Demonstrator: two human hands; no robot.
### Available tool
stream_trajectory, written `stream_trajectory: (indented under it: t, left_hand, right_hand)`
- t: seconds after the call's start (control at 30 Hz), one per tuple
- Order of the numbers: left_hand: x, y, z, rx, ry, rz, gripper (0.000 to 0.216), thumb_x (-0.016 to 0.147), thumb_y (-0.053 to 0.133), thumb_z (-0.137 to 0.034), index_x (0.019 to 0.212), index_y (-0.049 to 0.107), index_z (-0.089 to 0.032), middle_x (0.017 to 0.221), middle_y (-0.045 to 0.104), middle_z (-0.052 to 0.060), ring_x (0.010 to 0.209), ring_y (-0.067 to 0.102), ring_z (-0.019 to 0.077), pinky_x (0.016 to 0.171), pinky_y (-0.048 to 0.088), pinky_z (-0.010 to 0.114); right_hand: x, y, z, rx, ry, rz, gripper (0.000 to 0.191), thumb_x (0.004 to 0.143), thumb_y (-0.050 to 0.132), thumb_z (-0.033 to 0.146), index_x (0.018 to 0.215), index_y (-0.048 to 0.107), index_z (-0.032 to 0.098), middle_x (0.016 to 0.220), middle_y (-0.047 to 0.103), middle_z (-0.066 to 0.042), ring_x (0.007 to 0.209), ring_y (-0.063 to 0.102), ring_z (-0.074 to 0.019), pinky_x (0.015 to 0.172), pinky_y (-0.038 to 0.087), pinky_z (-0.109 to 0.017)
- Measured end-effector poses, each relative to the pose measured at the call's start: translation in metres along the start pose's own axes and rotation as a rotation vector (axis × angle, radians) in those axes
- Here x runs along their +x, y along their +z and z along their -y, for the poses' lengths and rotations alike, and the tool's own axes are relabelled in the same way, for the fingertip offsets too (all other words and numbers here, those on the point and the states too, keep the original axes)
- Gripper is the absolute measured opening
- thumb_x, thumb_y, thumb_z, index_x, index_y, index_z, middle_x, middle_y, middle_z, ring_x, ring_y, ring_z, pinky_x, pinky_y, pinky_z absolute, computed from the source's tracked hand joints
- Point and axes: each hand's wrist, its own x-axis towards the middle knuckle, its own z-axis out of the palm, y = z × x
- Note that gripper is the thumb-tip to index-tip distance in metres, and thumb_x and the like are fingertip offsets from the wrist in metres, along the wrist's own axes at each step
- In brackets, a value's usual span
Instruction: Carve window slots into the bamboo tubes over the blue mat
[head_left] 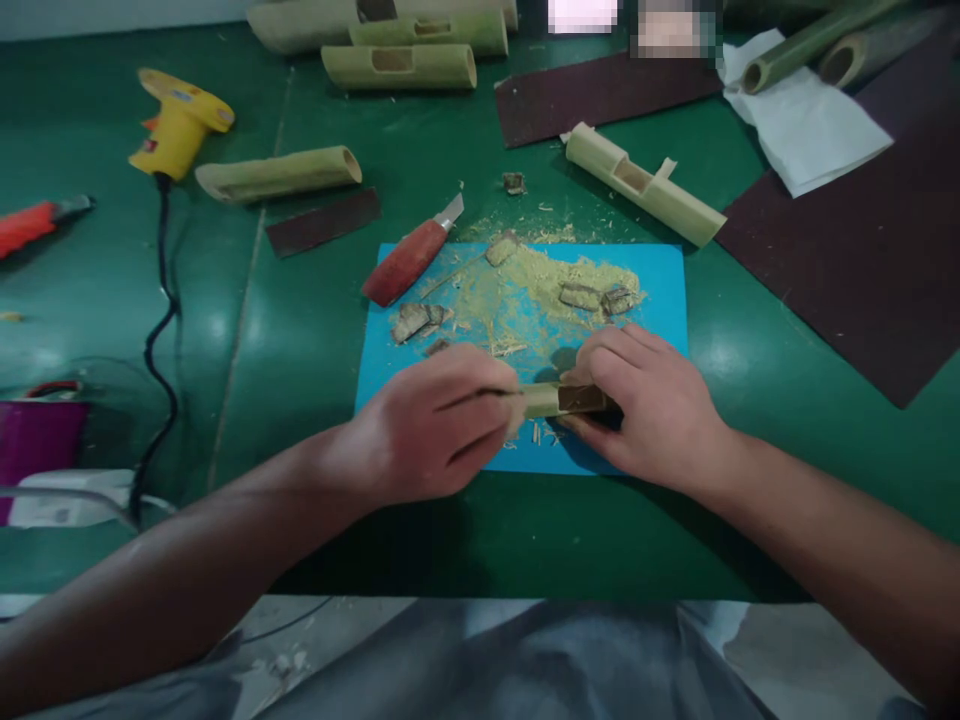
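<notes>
My left hand (439, 420) is closed round one end of a short bamboo piece (559, 399) and seems to pinch a thin dark tool whose tip reaches toward the piece. My right hand (649, 405) grips the other end, fingers wrapped over it. Both rest on a blue mat (660, 290) strewn with sawdust and several bark chips (420, 320). A red-handled knife (409, 262) lies at the mat's far left corner, untouched.
On the green table lie several bamboo tubes (397, 67), one with a cut slot (641, 185), dark sandpaper sheets (847, 250), a yellow glue gun (180, 125) with black cord, a red tool (30, 225) and white paper (810, 130).
</notes>
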Motion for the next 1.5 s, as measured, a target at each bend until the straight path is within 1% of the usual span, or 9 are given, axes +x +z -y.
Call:
stream_trajectory:
  t: [0.37, 0.5, 0.63, 0.83, 0.97, 1.07, 1.2, 1.33, 1.5]
  left_hand:
    - [0.002, 0.005, -0.004, -0.003, -0.081, 0.003, 0.011, 0.101, 0.057, -0.017, 0.103, 0.064, -0.025, 0.101, 0.074, 0.005, 0.083, 0.068, 0.0185, 0.075, 0.055, 0.036]
    - [0.006, 0.008, -0.007, 0.001, -0.015, 0.007, 0.011, 0.1, 0.057, -0.015, 0.104, 0.064, -0.023, 0.098, 0.073, 0.005, 0.085, 0.069, 0.0184, 0.077, 0.055, 0.035]
    - [0.011, 0.011, -0.006, 0.012, -0.063, -0.023, 0.009, 0.1, 0.057, -0.017, 0.098, 0.063, -0.024, 0.096, 0.073, 0.005, 0.081, 0.067, 0.0185, 0.074, 0.053, 0.035]
    - [0.015, 0.013, -0.001, 0.01, -0.033, -0.033, 0.009, 0.099, 0.057, -0.017, 0.095, 0.063, -0.022, 0.094, 0.074, 0.005, 0.078, 0.066, 0.018, 0.07, 0.052, 0.035]
    - [0.016, 0.013, -0.004, -0.03, 0.027, -0.015, 0.009, 0.099, 0.057, -0.016, 0.099, 0.062, -0.022, 0.096, 0.075, 0.005, 0.083, 0.069, 0.0186, 0.074, 0.054, 0.035]
    - [0.016, 0.013, -0.004, -0.013, -0.031, -0.023, 0.01, 0.1, 0.057, -0.017, 0.094, 0.063, -0.023, 0.095, 0.073, 0.005, 0.08, 0.067, 0.0185, 0.071, 0.052, 0.036]
    - [0.017, 0.013, -0.003, -0.033, 0.02, -0.025, 0.01, 0.099, 0.058, -0.014, 0.095, 0.063, -0.022, 0.092, 0.072, 0.005, 0.077, 0.065, 0.0185, 0.07, 0.051, 0.036]
    - [0.017, 0.014, -0.004, -0.022, -0.045, -0.011, 0.014, 0.1, 0.056, -0.016, 0.089, 0.063, -0.023, 0.091, 0.072, 0.005, 0.079, 0.066, 0.0191, 0.07, 0.05, 0.037]
    - [0.018, 0.015, -0.006, -0.016, -0.023, -0.016, 0.014, 0.1, 0.056, -0.015, 0.09, 0.063, -0.023, 0.091, 0.073, 0.004, 0.077, 0.064, 0.0175, 0.07, 0.051, 0.035]
  right_hand:
    - [0.001, -0.001, 0.001, -0.025, -0.005, 0.009, 0.018, 0.093, 0.065, 0.038, 0.089, 0.062, 0.02, 0.095, 0.067, -0.01, 0.087, 0.054, -0.0247, 0.072, 0.034, -0.038]
    - [0.001, -0.001, 0.0, -0.011, -0.014, 0.005, 0.019, 0.095, 0.062, 0.039, 0.09, 0.062, 0.021, 0.096, 0.067, -0.009, 0.088, 0.054, -0.0242, 0.072, 0.034, -0.038]
    - [0.001, 0.0, -0.001, -0.016, -0.018, 0.006, 0.018, 0.094, 0.064, 0.039, 0.089, 0.061, 0.021, 0.094, 0.066, -0.008, 0.088, 0.052, -0.0239, 0.072, 0.034, -0.037]
    - [0.0, 0.002, -0.001, -0.039, -0.028, -0.021, 0.018, 0.094, 0.063, 0.038, 0.09, 0.061, 0.02, 0.094, 0.066, -0.009, 0.087, 0.052, -0.0242, 0.072, 0.034, -0.038]
    - [-0.001, 0.002, -0.001, -0.03, -0.034, -0.01, 0.018, 0.094, 0.06, 0.038, 0.091, 0.062, 0.021, 0.096, 0.067, -0.01, 0.089, 0.052, -0.0246, 0.073, 0.035, -0.038]
    - [-0.001, 0.002, -0.001, -0.035, -0.02, -0.016, 0.019, 0.095, 0.061, 0.039, 0.091, 0.062, 0.021, 0.096, 0.067, -0.01, 0.089, 0.052, -0.0245, 0.074, 0.035, -0.038]
    - [-0.001, 0.002, -0.001, -0.038, -0.03, -0.024, 0.018, 0.093, 0.064, 0.039, 0.09, 0.061, 0.021, 0.095, 0.066, -0.009, 0.088, 0.053, -0.0245, 0.073, 0.035, -0.037]
    - [-0.001, 0.002, 0.0, -0.035, -0.019, -0.003, 0.016, 0.093, 0.061, 0.037, 0.091, 0.062, 0.021, 0.096, 0.067, -0.01, 0.089, 0.053, -0.0251, 0.073, 0.034, -0.038]
    - [-0.001, 0.002, -0.001, -0.024, -0.013, -0.009, 0.017, 0.094, 0.061, 0.038, 0.09, 0.061, 0.021, 0.097, 0.068, -0.01, 0.09, 0.053, -0.025, 0.074, 0.035, -0.038]
